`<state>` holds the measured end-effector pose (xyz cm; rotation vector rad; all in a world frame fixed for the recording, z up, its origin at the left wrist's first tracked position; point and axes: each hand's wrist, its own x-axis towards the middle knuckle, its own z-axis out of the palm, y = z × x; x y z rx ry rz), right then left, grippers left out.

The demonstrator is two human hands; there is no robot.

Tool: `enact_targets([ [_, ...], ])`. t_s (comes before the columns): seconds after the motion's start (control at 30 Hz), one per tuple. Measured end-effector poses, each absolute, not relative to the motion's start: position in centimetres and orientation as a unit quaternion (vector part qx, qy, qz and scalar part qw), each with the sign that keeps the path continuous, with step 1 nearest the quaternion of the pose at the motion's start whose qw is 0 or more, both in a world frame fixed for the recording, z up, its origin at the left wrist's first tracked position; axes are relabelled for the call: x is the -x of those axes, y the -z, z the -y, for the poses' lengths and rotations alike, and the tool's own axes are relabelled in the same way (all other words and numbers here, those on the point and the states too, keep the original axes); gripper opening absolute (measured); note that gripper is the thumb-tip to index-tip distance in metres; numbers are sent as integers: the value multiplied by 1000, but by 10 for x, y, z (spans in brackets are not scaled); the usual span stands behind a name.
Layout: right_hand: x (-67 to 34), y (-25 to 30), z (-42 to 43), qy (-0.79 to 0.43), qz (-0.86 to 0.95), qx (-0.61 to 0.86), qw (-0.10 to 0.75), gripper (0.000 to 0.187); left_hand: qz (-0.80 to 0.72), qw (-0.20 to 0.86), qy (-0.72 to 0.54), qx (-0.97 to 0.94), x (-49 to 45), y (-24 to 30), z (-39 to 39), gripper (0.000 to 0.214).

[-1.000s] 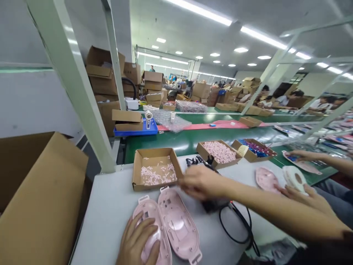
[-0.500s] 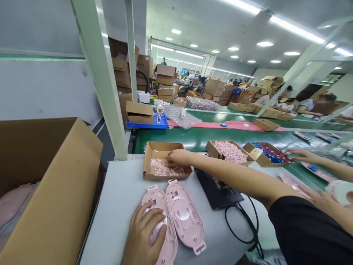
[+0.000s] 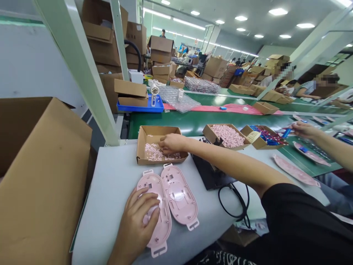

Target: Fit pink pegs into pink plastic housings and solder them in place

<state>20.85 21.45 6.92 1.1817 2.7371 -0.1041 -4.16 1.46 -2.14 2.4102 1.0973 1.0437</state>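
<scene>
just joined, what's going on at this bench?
The person's left hand lies spread over the left pink shell; the right pink shell lies right beside it. Their right hand is in a cardboard box among small pink pieces; whether it grips any is hidden. At the right, a co-worker's hand holds a blue piece.

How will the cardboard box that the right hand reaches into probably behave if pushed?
The cardboard box looks thin-walled, so it may flex slightly when pushed. It is shallow and wide, so it would probably slide rather than tip. The small pink pieces inside lie loose, so they would likely shift about.
</scene>
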Motion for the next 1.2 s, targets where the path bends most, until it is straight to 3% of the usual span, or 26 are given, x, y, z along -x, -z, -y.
enact_targets([
  [0.17,-204,-90,-166,83,-914,-393,-55,16,-390,193,-408,-802,38,17,-10,18],
  [0.3,-188,-81,-114,177,-937,-248,-169,19,-480,191,-452,-727,35,13,-7,17],
  [0.53,-162,-33,-92,90,-970,-204,-98,22,-523,209,-460,-686,31,9,-4,25],
  [0.77,-166,-33,-90,-9,-984,-177,-14,34,-521,177,-472,-689,27,10,-4,19],
  [0.87,-171,-39,-89,-12,-983,-185,-18,30,-529,144,-460,-699,24,12,-4,18],
  [1.03,-171,-45,-94,70,-958,-254,-111,29,-526,115,-408,-737,21,14,-5,26],
  [1.2,-160,-46,-96,53,-947,-312,-47,26,-527,84,-353,-769,18,14,-5,31],
])
